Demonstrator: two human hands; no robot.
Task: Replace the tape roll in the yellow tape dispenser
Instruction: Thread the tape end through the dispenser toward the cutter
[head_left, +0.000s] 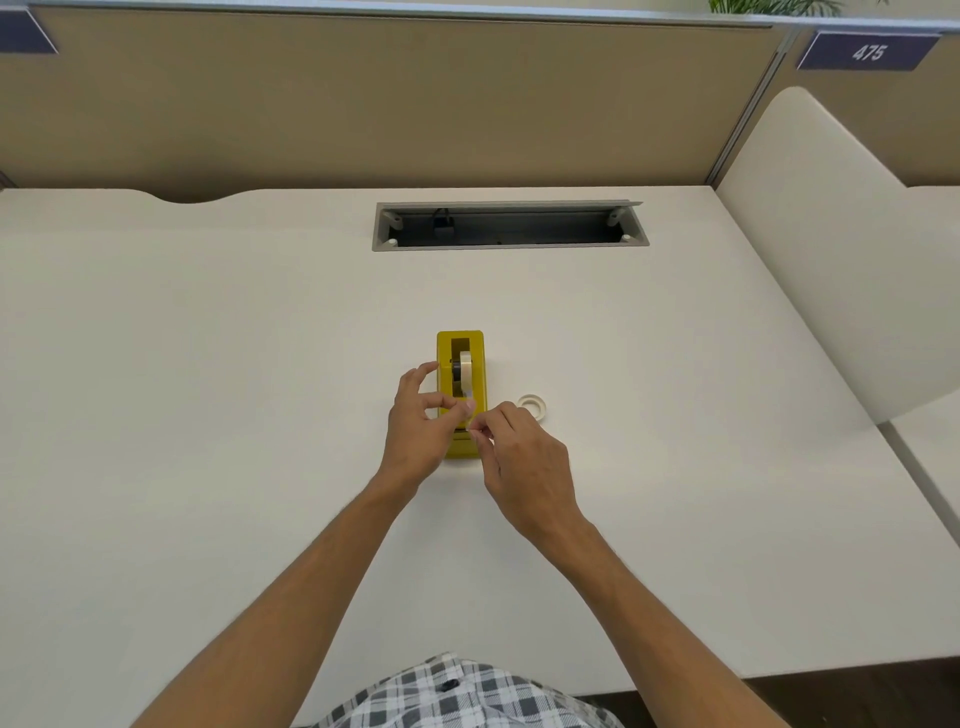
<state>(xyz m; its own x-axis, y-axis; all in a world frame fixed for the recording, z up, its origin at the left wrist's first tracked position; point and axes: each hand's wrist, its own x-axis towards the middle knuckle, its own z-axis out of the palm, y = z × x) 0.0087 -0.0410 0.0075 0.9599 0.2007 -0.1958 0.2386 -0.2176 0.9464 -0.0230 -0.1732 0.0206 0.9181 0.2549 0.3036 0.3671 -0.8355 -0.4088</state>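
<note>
The yellow tape dispenser (461, 358) stands in the middle of the white desk (208, 364), its long side pointing away from me. A pale tape roll (464, 371) sits upright in its slot on a dark hub. My left hand (418, 421) is against the dispenser's left side, thumb and forefinger pinching the tape's loose end over the near part. My right hand (524, 457) meets it from the right and pinches the same tape end with its fingertips. A second, thin white tape roll (533, 405) lies flat on the desk just right of the dispenser.
An open grey cable tray (509, 226) is sunk into the desk behind the dispenser. A beige partition (363, 104) closes the far side. A white divider panel (831, 234) rises at the right edge. The desk's near edge runs by my checked shirt (457, 696).
</note>
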